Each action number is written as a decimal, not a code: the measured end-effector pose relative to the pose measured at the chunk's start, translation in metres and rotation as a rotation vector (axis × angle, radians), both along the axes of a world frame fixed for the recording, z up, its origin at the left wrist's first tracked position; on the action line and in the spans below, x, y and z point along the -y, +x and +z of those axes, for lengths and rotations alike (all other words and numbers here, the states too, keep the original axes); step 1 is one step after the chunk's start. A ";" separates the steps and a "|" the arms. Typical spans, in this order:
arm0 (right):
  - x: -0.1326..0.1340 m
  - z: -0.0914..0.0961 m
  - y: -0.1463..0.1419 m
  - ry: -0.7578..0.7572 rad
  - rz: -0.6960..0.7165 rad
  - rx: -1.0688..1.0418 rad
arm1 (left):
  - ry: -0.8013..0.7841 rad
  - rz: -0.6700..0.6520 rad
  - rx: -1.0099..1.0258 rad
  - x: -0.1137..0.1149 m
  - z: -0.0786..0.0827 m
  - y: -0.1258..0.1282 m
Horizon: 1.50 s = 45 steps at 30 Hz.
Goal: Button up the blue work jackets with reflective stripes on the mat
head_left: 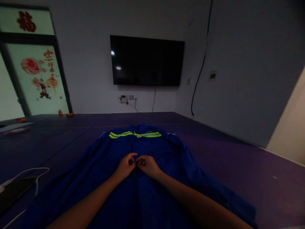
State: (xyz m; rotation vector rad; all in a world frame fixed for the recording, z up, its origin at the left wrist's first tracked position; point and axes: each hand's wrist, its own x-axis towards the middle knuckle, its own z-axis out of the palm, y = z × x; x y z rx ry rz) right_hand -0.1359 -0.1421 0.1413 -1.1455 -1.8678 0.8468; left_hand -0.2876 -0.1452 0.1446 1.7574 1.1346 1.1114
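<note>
A blue work jacket (164, 162) with yellow-green reflective strips (147, 135) across its chest lies spread out flat, its collar away from me and its sleeves out to both sides. My left hand (127, 163) and my right hand (148, 165) meet at the middle of its front. Both sets of fingers are closed in a pinch on the jacket's front edge, with the fingertips nearly touching. Whether a button sits between them is too dark and small to make out.
The jacket rests on a dark purple surface (228, 149). At the left lie a dark phone-like object (17, 190) and a white cable (30, 168). Small orange items (69, 114) stand by the glass door (35, 79). A television (147, 60) hangs on the far wall.
</note>
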 end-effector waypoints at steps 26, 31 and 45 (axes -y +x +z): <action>-0.001 0.000 0.000 0.029 -0.001 0.043 | 0.035 0.033 -0.062 0.001 0.002 -0.001; 0.002 0.004 -0.001 0.047 -0.016 0.071 | 0.034 0.024 -0.050 0.000 0.000 -0.001; 0.008 0.009 -0.002 0.127 -0.076 0.151 | 0.021 0.009 -0.021 0.000 0.000 -0.002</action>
